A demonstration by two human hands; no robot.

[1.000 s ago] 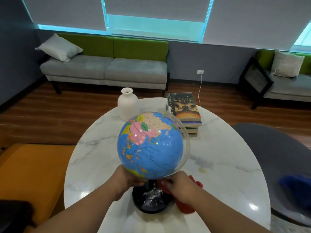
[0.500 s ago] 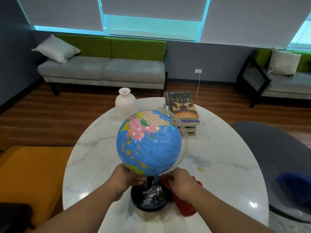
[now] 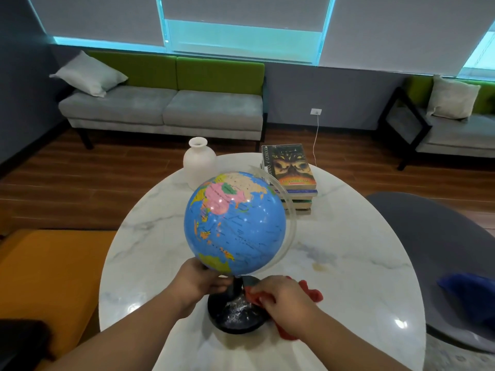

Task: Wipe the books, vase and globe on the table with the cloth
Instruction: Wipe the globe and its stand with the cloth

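Globe (image 3: 235, 223): upright on the table (image 3: 348, 236), I see.
Left hand (image 3: 199, 281): gripping its stem (image 3: 237, 285).
Right hand (image 3: 285, 299): clutching the cloth (image 3: 310, 291) against the base (image 3: 235, 314).

Cool daylight from the windows (image 3: 241, 30) glares off the glossy worktop (image 3: 400, 323); wide-angle distortion bends the room's edges.

Soft matt red cloth (image 3: 310, 293) is being crumpled under the fingers (image 3: 263, 297) of the right hand (image 3: 285, 303), against the glossy black base (image 3: 235, 314) of the globe (image 3: 235, 223). Above the fingers, light is being reflected by its smooth shiny sphere; beyond them, by the polished marble table (image 3: 348, 285) and glossy book covers (image 3: 290, 167).
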